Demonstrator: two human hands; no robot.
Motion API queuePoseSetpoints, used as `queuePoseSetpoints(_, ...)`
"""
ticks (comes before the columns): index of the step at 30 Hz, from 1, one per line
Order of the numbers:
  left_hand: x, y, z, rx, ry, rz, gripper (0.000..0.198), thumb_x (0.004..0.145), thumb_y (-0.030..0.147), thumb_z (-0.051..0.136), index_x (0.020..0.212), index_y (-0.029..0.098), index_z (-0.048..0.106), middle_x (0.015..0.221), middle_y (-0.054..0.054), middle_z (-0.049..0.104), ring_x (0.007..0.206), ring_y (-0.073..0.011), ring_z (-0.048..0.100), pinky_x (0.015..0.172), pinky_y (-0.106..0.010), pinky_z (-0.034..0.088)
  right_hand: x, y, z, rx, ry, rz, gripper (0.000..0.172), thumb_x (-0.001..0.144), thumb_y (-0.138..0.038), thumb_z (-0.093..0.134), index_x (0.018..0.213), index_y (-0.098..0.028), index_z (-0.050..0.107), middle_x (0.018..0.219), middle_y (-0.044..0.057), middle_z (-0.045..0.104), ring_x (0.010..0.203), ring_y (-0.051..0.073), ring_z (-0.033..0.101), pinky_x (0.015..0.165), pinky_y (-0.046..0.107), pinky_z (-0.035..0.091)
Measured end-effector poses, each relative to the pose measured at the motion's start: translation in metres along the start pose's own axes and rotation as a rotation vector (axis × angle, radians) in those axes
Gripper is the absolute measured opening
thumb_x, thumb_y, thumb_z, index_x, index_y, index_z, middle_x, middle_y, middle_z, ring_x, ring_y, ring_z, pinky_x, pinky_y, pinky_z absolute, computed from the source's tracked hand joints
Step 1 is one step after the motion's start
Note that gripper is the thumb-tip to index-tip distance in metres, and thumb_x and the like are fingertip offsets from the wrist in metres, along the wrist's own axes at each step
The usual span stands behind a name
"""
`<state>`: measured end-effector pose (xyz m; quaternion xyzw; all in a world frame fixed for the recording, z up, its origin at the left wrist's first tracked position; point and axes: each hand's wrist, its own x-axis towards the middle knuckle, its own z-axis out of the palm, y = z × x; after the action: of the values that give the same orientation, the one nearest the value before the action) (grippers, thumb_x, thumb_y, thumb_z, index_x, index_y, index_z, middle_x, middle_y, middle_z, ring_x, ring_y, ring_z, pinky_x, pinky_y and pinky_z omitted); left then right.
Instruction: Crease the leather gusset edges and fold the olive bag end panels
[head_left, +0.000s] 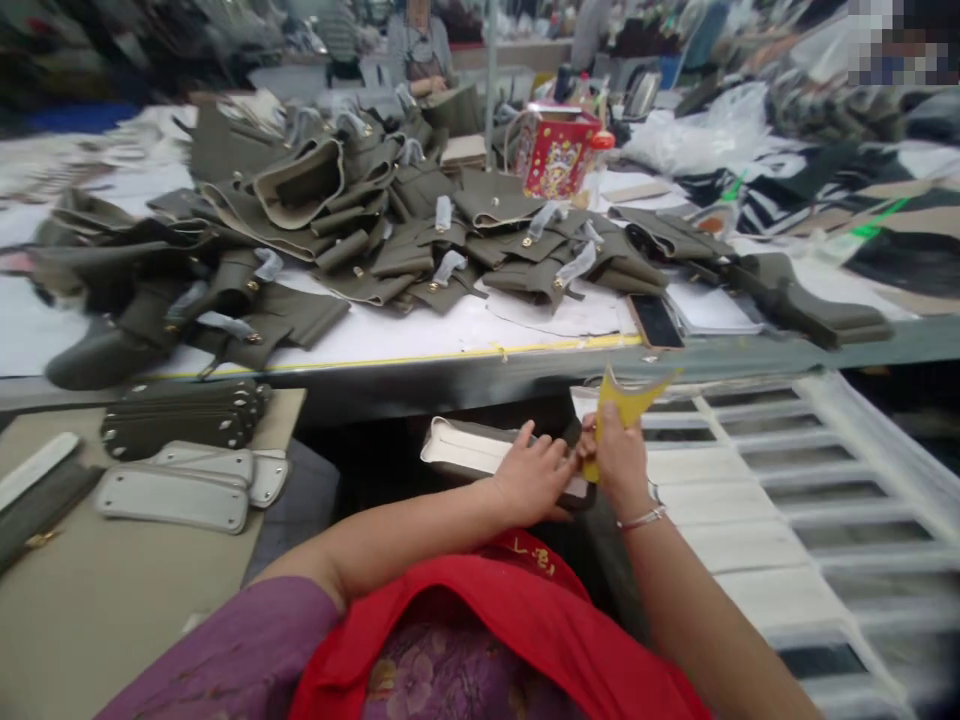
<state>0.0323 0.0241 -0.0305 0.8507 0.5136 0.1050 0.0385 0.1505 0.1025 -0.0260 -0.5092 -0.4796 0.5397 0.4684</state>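
A long, narrow panel (pixel 469 447) with a white inner face and a dark raised rim lies across in front of my body. My left hand (pixel 529 475) grips its right part, the fingers over the top and the near edge under the palm. Just right of it, my right hand (pixel 621 460) is closed on a thin yellow piece (pixel 630 398) with a concave upper edge, held upright at the panel's right end. The right fingertips come close to the left ones, and whether they touch the panel is hidden.
Several olive leather-like bag pieces (pixel 420 240) cover the bench ahead. A phone (pixel 655 322) lies near its edge. On the left board (pixel 45 620) are grey studded panels (pixel 176 497) and a dark stack (pixel 184 418). A slatted rack (pixel 817 470) with pale strips stands right. People are farther back.
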Motion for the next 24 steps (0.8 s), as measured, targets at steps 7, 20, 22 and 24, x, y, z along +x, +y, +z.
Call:
queuePoseSetpoints(7, -0.100, -0.087, -0.016, -0.472, 0.639, -0.585, 0.051, 0.091, 0.049, 0.036, 0.128, 0.015, 0.048, 0.134, -0.014, 0.050, 0.127, -0.0209, 0.042, 0.109, -0.041, 0.026, 0.026, -0.046, 0.011, -0.590, -0.563, -0.032, 0.049, 0.075, -0.051, 0.063, 0.111, -0.019, 0.051, 0.087, 0.007, 0.067, 0.060, 0.019, 0.063, 0.048, 0.029, 0.051)
queuePoseSetpoints(20, -0.096, -0.120, 0.024, -1.376, 0.495, -0.941, 0.072, 0.092, 0.058, 0.008, 0.108, 0.017, 0.065, 0.089, -0.004, 0.069, 0.089, -0.0189, 0.060, 0.087, -0.032, 0.044, 0.076, -0.021, 0.170, -1.512, -1.104, -0.623, 0.040, 0.093, -0.034, 0.030, 0.082, -0.015, 0.063, 0.081, 0.011, 0.067, 0.070, 0.020, 0.059, 0.059, 0.029, 0.030)
queuePoseSetpoints(22, -0.097, -0.121, 0.020, -1.380, 0.478, -0.967, 0.073, 0.092, 0.058, 0.007, 0.106, 0.018, 0.066, 0.088, -0.004, 0.069, 0.088, -0.0188, 0.061, 0.086, -0.031, 0.045, 0.077, -0.012, 0.189, -1.485, -1.104, -0.819, 0.047, 0.094, -0.041, 0.030, 0.076, -0.015, 0.064, 0.077, 0.011, 0.066, 0.070, 0.020, 0.058, 0.060, 0.030, 0.028)
queuePoseSetpoints(24, -0.097, -0.122, 0.020, -1.395, 0.480, -1.013, 0.074, 0.091, 0.060, 0.007, 0.103, 0.019, 0.068, 0.088, -0.003, 0.069, 0.089, -0.0191, 0.061, 0.087, -0.031, 0.044, 0.078, -0.004, 0.203, -1.405, -1.186, -0.982, 0.049, 0.095, -0.043, 0.030, 0.074, -0.015, 0.065, 0.074, 0.010, 0.066, 0.070, 0.019, 0.057, 0.062, 0.031, 0.026)
